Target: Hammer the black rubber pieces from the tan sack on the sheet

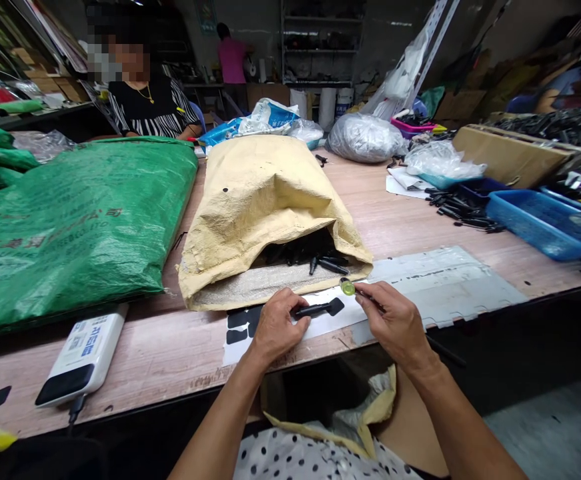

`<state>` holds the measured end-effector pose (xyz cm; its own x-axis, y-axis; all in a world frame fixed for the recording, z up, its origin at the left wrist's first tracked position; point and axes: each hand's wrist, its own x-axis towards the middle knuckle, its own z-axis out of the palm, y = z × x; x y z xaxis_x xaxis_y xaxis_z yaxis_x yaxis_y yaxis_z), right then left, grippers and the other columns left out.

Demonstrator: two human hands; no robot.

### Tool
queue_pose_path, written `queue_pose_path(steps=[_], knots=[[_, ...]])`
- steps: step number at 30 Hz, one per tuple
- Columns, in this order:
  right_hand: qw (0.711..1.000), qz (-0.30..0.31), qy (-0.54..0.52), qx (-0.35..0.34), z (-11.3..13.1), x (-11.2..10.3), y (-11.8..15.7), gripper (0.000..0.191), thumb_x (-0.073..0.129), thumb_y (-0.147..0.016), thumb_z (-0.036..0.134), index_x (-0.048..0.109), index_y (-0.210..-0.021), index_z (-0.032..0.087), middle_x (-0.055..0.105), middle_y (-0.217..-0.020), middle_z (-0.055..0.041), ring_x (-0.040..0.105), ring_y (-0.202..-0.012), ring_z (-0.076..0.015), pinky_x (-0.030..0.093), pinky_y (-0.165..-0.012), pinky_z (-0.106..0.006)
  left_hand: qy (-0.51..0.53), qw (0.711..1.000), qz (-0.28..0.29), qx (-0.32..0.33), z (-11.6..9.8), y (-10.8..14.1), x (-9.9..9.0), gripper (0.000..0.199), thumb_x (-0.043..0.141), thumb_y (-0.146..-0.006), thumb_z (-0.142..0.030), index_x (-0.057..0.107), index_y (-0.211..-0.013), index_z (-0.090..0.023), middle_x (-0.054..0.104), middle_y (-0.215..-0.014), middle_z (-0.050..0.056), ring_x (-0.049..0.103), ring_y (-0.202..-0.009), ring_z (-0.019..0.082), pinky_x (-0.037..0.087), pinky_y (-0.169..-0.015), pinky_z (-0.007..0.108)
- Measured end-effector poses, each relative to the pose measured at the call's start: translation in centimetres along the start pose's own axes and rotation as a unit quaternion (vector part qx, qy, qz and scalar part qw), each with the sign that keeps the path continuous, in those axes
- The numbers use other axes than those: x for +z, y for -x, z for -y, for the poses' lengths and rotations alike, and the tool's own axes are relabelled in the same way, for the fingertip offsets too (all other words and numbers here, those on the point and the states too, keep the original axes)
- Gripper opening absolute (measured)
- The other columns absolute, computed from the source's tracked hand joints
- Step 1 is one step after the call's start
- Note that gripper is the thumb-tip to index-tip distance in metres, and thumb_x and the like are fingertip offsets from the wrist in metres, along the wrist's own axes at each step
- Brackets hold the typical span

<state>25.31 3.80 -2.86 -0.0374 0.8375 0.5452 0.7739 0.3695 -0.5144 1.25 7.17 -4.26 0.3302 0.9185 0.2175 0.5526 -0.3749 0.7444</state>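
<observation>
My left hand (279, 325) is closed around a black stick-like part (315, 310), with a flat black square at its right end. My right hand (395, 321) pinches a thin dark handle with a round yellow-green head (347, 287), which is just above and right of that square. Below both hands lies a white sheet (323, 327), with several black rounded-square pieces (237, 327) at its left end. Behind them a yellow woven sack (265, 193) lies with its mouth toward me. Black tapered parts (331, 265) show in its opening.
A green sack (80, 227) fills the left. A white power bank (84, 357) with a cable is at the front edge. On the right are a grey sheet (445, 283), a blue tray (545, 220) and a pile of black parts (465, 210). A person (153, 103) sits across the table.
</observation>
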Motion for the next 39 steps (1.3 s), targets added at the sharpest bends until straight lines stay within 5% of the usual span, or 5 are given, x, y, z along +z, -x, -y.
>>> queue_pose_path(steps=[7, 24, 29, 34, 39], knots=[[0.993, 0.030, 0.111, -0.028, -3.8, 0.7, 0.0, 0.020, 0.057, -0.094, 0.023, 0.071, -0.108, 0.025, 0.070, -0.097, -0.0035, 0.062, -0.094, -0.0214, 0.049, -0.086, -0.035, -0.007, 1.000, 0.005, 0.011, -0.3, 0.0, -0.1, 0.022, 0.069, -0.068, -0.011, 0.068, -0.089, -0.019, 0.059, -0.083, 0.001, 0.055, -0.082, 0.019, 0.044, -0.077, 0.032], [0.990, 0.018, 0.139, -0.019, -4.1, 1.4, 0.2, 0.021, 0.058, -0.091, 0.023, 0.071, -0.107, 0.023, 0.069, -0.096, -0.0041, 0.057, -0.089, -0.0216, 0.045, -0.084, -0.035, -0.027, 0.999, 0.043, 0.016, -0.7, 0.1, -0.7, 0.017, 0.070, -0.074, -0.013, 0.066, -0.088, -0.022, 0.062, -0.085, 0.000, 0.054, -0.083, 0.020, 0.041, -0.078, 0.033], [0.990, 0.019, 0.138, -0.016, -3.9, 1.3, 0.2, 0.021, 0.058, -0.091, 0.023, 0.071, -0.108, 0.023, 0.068, -0.096, -0.0038, 0.056, -0.090, -0.0216, 0.044, -0.084, -0.034, 0.032, 0.980, 0.187, 0.060, -4.6, 3.1, -1.5, 0.012, 0.062, -0.092, -0.023, 0.068, -0.102, -0.025, 0.067, -0.098, 0.002, 0.061, -0.092, 0.019, 0.043, -0.081, 0.030], [0.990, 0.018, 0.142, -0.016, -4.2, 1.4, 0.2, 0.020, 0.059, -0.090, 0.023, 0.071, -0.107, 0.024, 0.068, -0.096, -0.0040, 0.056, -0.090, -0.0217, 0.044, -0.084, -0.035, 0.018, 0.939, 0.341, 0.042, -5.8, 7.4, 1.8, 0.016, 0.064, -0.089, -0.031, 0.070, -0.104, -0.030, 0.072, -0.100, 0.001, 0.067, -0.091, 0.021, 0.047, -0.078, 0.029], [0.990, 0.019, 0.139, -0.012, -4.1, 1.4, 0.1, 0.020, 0.059, -0.090, 0.024, 0.071, -0.107, 0.024, 0.068, -0.095, -0.0040, 0.056, -0.090, -0.0219, 0.044, -0.084, -0.035, -0.081, 0.919, 0.359, -0.143, -0.3, 10.2, 7.5, 0.025, 0.054, -0.090, -0.029, 0.068, -0.111, -0.026, 0.073, -0.108, 0.008, 0.069, -0.104, 0.031, 0.052, -0.085, 0.039]])
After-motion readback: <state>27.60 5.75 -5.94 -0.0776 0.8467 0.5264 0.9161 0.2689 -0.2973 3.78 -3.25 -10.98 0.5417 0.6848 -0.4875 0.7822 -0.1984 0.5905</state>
